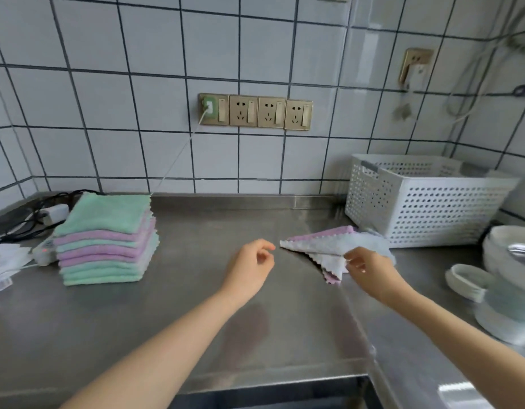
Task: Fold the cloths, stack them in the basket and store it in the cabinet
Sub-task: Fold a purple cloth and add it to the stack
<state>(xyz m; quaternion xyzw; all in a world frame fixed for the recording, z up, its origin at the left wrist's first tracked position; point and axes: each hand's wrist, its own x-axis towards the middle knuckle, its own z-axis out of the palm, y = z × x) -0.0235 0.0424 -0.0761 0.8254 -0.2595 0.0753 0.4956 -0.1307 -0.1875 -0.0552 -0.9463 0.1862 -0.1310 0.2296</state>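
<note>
A stack of green and purple cloths [106, 240] lies flat at the left of the steel counter [196, 305]. My right hand [370, 268] pinches one purple-and-white cloth [326, 246], lifted slightly off the counter and partly folded, its point stretching left. My left hand [252, 267] hovers just left of that cloth's tip, fingers loosely curled, holding nothing. A white perforated basket [420, 208] stands at the back right, just behind the held cloth; nothing shows inside it from here.
White bowls and a cup [503, 278] with a metal spoon crowd the right edge. Cables, a charger and papers [19, 231] lie at the far left. Wall sockets [255, 112] sit above the counter. The counter's front edge runs below my forearms.
</note>
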